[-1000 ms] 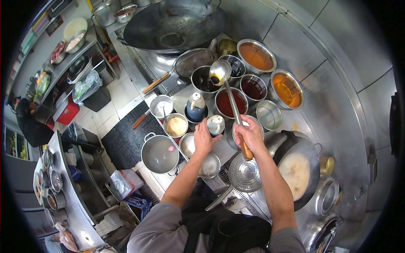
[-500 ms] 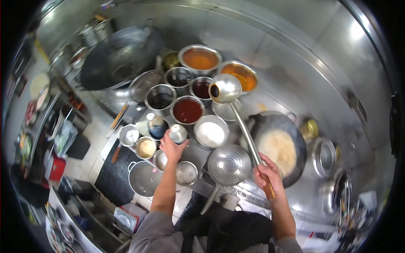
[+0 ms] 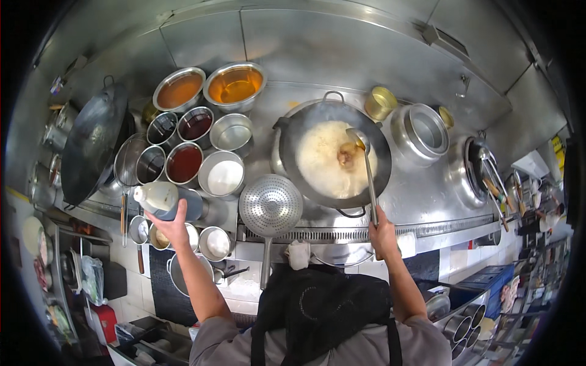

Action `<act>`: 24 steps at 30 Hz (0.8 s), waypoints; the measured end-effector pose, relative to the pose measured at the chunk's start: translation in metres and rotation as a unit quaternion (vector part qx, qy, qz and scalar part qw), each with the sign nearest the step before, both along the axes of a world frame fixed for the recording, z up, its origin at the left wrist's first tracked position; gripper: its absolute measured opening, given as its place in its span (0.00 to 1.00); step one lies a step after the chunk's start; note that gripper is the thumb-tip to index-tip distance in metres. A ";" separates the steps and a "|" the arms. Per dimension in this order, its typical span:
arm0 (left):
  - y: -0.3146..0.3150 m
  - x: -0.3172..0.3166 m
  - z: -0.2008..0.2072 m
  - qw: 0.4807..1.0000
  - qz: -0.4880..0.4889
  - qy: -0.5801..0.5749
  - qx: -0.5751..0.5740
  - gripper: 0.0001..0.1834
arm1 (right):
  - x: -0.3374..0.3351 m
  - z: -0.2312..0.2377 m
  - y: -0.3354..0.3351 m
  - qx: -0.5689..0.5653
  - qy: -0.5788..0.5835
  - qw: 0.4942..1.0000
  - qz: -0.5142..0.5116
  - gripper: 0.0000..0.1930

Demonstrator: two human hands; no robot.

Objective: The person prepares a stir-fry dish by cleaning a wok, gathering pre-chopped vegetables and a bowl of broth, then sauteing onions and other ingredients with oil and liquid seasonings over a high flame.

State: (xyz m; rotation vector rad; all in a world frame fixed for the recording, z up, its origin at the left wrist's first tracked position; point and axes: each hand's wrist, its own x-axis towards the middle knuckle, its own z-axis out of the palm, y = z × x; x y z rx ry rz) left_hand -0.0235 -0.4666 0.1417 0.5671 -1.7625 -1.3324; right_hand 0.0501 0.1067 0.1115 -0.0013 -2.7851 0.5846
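My left hand (image 3: 173,230) is closed around a squeeze bottle (image 3: 160,197) with a pale top, its cap pointing left. The hand hides the bottle's lower part, and a dark bluish container (image 3: 193,205) shows beside the thumb. My right hand (image 3: 383,234) grips the handle of a long metal ladle (image 3: 370,177). The ladle's bowl rests at the surface of milky, steaming liquid (image 3: 317,158) in a black wok (image 3: 381,137). Brown liquid (image 3: 348,155) spreads beside the bowl. A perforated strainer (image 3: 271,205) lies left of the wok, handle toward me.
Steel pots of red sauce (image 3: 184,163), dark sauce and white powder (image 3: 224,177) stand left of the wok. Two basins of amber liquid (image 3: 235,85) are behind them. Small seasoning cups (image 3: 215,243) line the front edge. A large empty wok (image 3: 94,146) leans far left.
The view has swung right. The ladle has gone from above the sauce pots down into the wok, where a brown patch now shows. My left hand stays at the bottles.
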 end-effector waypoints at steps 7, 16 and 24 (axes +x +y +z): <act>0.052 -0.001 0.046 0.952 -0.278 -0.125 0.014 0.54 | 0.014 0.019 0.027 -0.307 -0.234 0.922 -0.034 0.31; 0.236 -0.130 0.070 0.527 -0.635 -0.521 -0.219 0.50 | 0.064 0.046 0.090 -0.271 -0.189 0.944 -0.021 0.31; 0.355 -0.176 0.050 0.428 -0.588 -0.601 -0.331 0.49 | 0.097 0.042 0.103 -0.555 -0.243 0.796 -0.011 0.30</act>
